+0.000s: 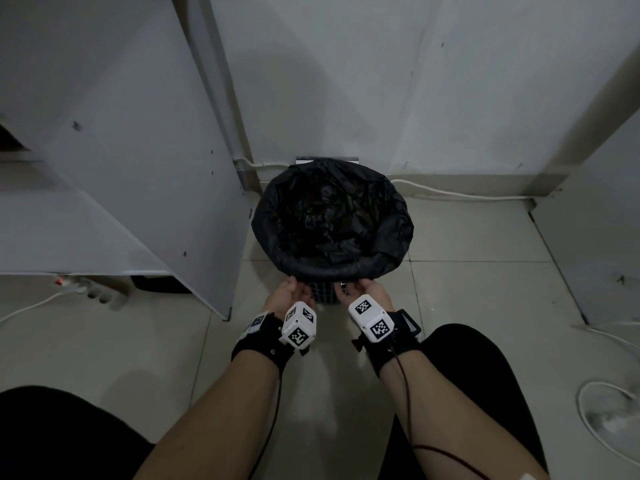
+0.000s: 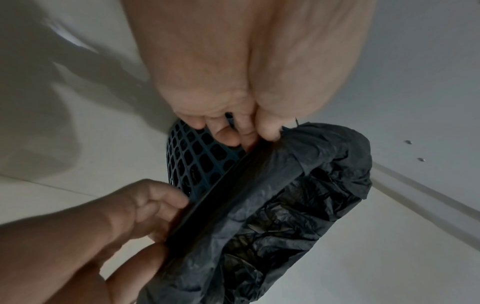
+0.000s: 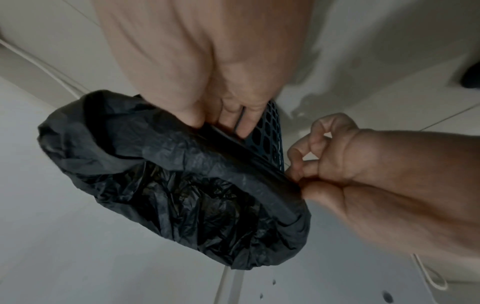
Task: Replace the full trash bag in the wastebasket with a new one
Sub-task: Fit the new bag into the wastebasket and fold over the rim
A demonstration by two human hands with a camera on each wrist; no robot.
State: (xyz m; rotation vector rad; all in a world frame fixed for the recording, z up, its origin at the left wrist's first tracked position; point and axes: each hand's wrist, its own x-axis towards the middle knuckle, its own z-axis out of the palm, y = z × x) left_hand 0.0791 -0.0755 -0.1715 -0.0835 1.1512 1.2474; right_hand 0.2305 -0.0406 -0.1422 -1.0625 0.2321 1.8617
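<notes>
A dark mesh wastebasket [image 1: 323, 294] stands on the tiled floor against the wall. A black trash bag [image 1: 332, 216] lines it, with its edge folded over the rim and crumpled black plastic inside. My left hand [image 1: 294, 289] pinches the bag's folded edge at the near rim, thumb on top and fingers curled under against the mesh [image 2: 197, 158]. A little to its right on the same rim, my right hand [image 1: 353, 289] grips the edge the same way. The left wrist view shows my left hand [image 2: 249, 135] on the bag [image 2: 298, 195]; the right wrist view shows my right hand [image 3: 218, 125] on the bag [image 3: 168, 185].
A grey cabinet panel [image 1: 138, 168] stands close on the basket's left, and another panel [image 1: 606, 220] at the right. A white cable [image 1: 450, 194] runs along the baseboard. A power strip [image 1: 93, 291] lies at left, a coiled cable [image 1: 602, 410] at right. My knees [image 1: 69, 434] flank my arms.
</notes>
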